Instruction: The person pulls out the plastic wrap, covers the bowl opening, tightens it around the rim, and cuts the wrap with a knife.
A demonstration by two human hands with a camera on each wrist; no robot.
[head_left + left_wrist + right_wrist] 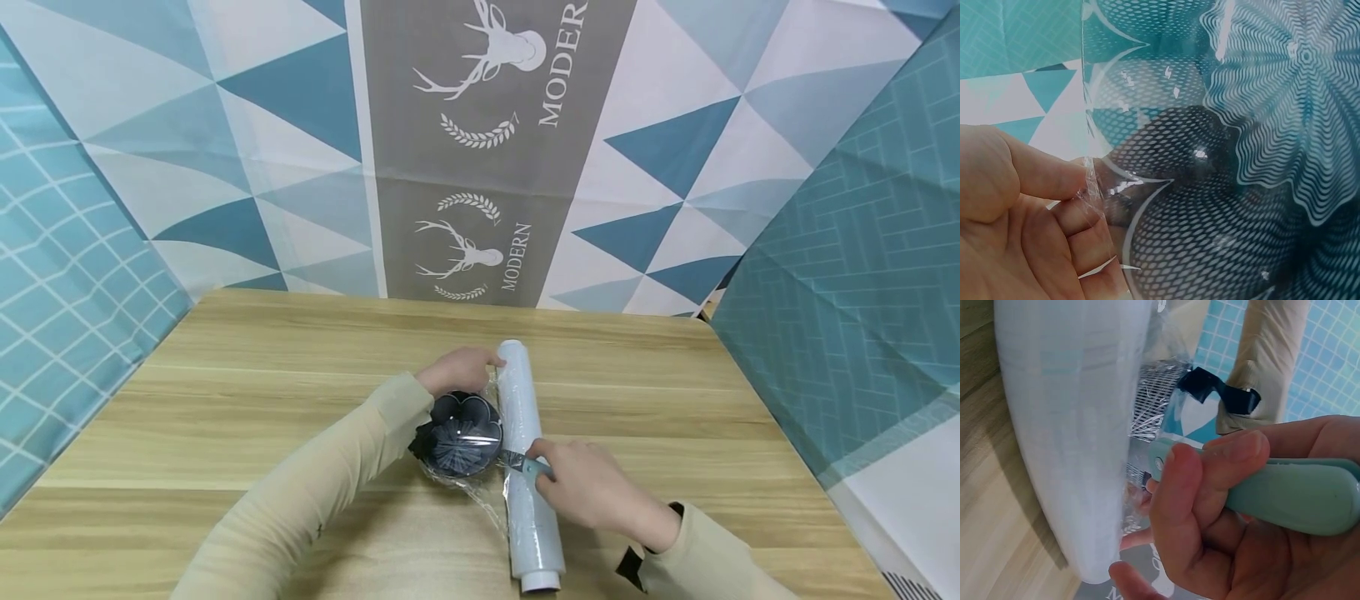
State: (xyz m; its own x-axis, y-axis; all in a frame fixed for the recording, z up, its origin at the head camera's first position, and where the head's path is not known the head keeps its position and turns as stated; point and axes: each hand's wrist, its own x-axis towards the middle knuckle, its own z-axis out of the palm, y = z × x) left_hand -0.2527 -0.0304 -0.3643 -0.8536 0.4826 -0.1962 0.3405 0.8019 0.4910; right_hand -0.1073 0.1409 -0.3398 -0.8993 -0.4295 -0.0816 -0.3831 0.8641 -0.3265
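A long roll of clear plastic wrap [536, 525] lies on the table, with a sheet of its film stretched left over a dark, patterned bowl [459, 450]. At the bowl's far side my left hand [461, 369] pinches the film's edge between thumb and fingers, one finger reaching to the roll. The film [1090, 181] gathers in creases at my thumb tip in the left wrist view. My right hand [592, 487] grips the mint-green handle of a folding knife [1294, 494]. Its blade [513, 458] points left across the roll, at the film between roll and bowl.
The wooden table [225, 433] extends to both sides of the bowl and roll. A patterned cloth backdrop [300, 150] hangs behind it, with blue-green tiled-print cloths at left and right. A loose film edge [480, 496] trails on the near side of the bowl.
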